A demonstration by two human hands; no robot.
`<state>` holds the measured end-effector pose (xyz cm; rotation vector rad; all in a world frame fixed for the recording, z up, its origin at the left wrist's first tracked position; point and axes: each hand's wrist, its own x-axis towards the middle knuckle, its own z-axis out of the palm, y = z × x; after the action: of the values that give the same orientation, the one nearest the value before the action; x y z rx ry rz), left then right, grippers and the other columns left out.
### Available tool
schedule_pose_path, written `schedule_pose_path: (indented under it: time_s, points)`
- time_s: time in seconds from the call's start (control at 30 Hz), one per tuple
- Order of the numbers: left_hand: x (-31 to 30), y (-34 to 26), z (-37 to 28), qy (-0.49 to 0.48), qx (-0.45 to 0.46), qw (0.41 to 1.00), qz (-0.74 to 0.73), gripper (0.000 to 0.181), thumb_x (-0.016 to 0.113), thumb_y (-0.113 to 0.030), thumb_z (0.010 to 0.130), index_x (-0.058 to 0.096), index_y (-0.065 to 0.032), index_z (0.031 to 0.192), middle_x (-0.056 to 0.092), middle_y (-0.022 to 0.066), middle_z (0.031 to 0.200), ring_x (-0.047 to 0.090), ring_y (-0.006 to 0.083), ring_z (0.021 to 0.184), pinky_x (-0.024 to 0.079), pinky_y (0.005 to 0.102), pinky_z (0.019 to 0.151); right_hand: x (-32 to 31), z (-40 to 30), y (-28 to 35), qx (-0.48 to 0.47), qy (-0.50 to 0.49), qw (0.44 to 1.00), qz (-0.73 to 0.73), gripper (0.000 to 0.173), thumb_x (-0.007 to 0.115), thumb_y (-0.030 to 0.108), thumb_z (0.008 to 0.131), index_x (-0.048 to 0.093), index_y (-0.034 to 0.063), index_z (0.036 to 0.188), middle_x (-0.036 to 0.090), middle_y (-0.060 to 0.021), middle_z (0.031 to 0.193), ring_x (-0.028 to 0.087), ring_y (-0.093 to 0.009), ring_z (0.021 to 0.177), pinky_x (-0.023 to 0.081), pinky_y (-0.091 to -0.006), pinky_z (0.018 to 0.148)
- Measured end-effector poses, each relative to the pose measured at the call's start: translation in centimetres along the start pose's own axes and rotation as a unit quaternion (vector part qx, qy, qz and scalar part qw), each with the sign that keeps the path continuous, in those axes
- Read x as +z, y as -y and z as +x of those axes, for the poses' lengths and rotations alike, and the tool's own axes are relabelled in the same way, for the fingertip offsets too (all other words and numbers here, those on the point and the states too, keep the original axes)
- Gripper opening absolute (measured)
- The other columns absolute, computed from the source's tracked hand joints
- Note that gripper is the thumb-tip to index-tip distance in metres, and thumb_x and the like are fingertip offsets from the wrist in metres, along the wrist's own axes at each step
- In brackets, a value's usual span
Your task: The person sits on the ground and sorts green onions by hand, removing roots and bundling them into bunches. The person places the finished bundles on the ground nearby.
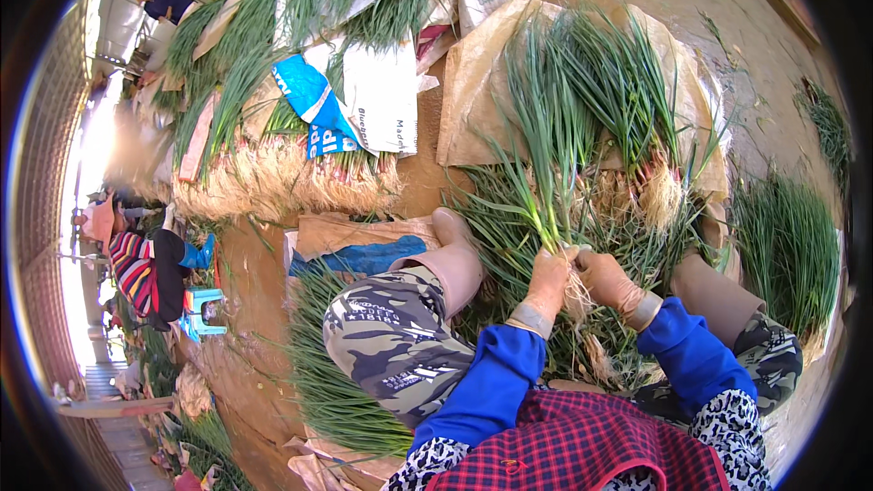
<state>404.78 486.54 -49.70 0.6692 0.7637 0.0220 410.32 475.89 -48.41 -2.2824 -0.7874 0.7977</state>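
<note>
My left hand, which appears thinly gloved, grips a few green onions near their root ends. Their long leaves point away from me, and pale stringy roots hang below the fingers. Close beside it, my right hand has its fingers curled at the base of the same stems; the fingertips are partly hidden. Loose green onions and leaves lie in a heap under both hands, between my boots. Just beyond, a bunch of green onions with bushy roots rests on a tan woven sack.
Long rows of green onions, partly covered by sacks, fill the upper left. More green onions lie by my left leg and at the right. A person in a striped top sits left, near a blue plastic stool.
</note>
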Motion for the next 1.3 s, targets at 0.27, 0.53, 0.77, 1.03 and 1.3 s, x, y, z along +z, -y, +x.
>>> schedule_pose_path:
  time_s: [0.27, 0.53, 0.77, 1.03, 1.3]
  points:
    - [0.0, -2.0, -0.6, 0.01, -0.014, 0.995, -0.095, 0.01, 0.051, -0.013, 0.086, 0.05, -0.0047, 0.08, 0.055, 0.0074, 0.069, 0.054, 0.0184, 0.055, 0.051, 0.0344, 0.055, -1.8, -0.3, -13.8, 0.006, 0.158, 0.904, -0.398, 0.016, 0.053, 0.014, 0.071, 0.064, 0.002, 0.071, 0.062, -0.0147, 0.075, 0.062, -0.026, 0.071, 0.05, -0.0361, 0.061]
    - [0.7, -1.5, -1.2, -0.004, -0.029, 0.999, -0.031, 0.007, 0.051, -0.008, 0.084, 0.049, -0.0075, 0.078, 0.055, 0.0066, 0.066, 0.044, 0.0126, 0.045, 0.035, 0.0244, 0.039, -3.4, 3.8, -0.7, 0.063, -0.066, 0.978, 0.189, 0.042, 0.057, 0.037, 0.083, 0.058, -0.001, 0.102, 0.062, -0.0131, 0.088, 0.058, -0.017, 0.075, 0.047, -0.0302, 0.066]
    - [-1.0, -1.1, -1.0, -0.029, -0.011, 0.999, 0.008, 0.006, 0.053, -0.002, 0.08, 0.048, -0.006, 0.082, 0.056, 0.0085, 0.065, 0.046, 0.0118, 0.046, 0.034, 0.0222, 0.04, 0.0, 2.8, -0.1, -0.045, -0.197, 0.979, -0.043, 0.023, 0.048, 0.03, 0.083, 0.058, 0.0091, 0.08, 0.061, -0.015, 0.075, 0.059, -0.034, 0.069, 0.046, -0.0429, 0.061]
    - [-0.6, -1.6, -1.6, 0.028, -0.045, 0.998, -0.031, 0.018, 0.051, -0.012, 0.085, 0.047, -0.0069, 0.068, 0.056, 0.0081, 0.065, 0.039, 0.0118, 0.039, 0.028, 0.0242, 0.035, -0.6, 3.2, -4.8, 0.114, 0.018, 0.986, -0.117, 0.036, 0.045, 0.03, 0.085, 0.059, 0.0027, 0.104, 0.063, -0.0155, 0.088, 0.061, -0.03, 0.083, 0.047, -0.0408, 0.072]
    - [-0.8, -1.0, -0.9, -0.055, 0.007, 0.998, 0.017, 0.01, 0.053, -0.01, 0.082, 0.049, -0.0056, 0.074, 0.051, 0.0058, 0.059, 0.039, 0.0107, 0.039, 0.028, 0.0236, 0.034, -0.7, 2.9, 0.8, 0.05, 0.055, 0.934, 0.349, 0.03, 0.051, 0.03, 0.089, 0.061, 0.0023, 0.082, 0.053, 0.0022, 0.059, 0.047, -0.007, 0.054, 0.039, -0.0232, 0.051]
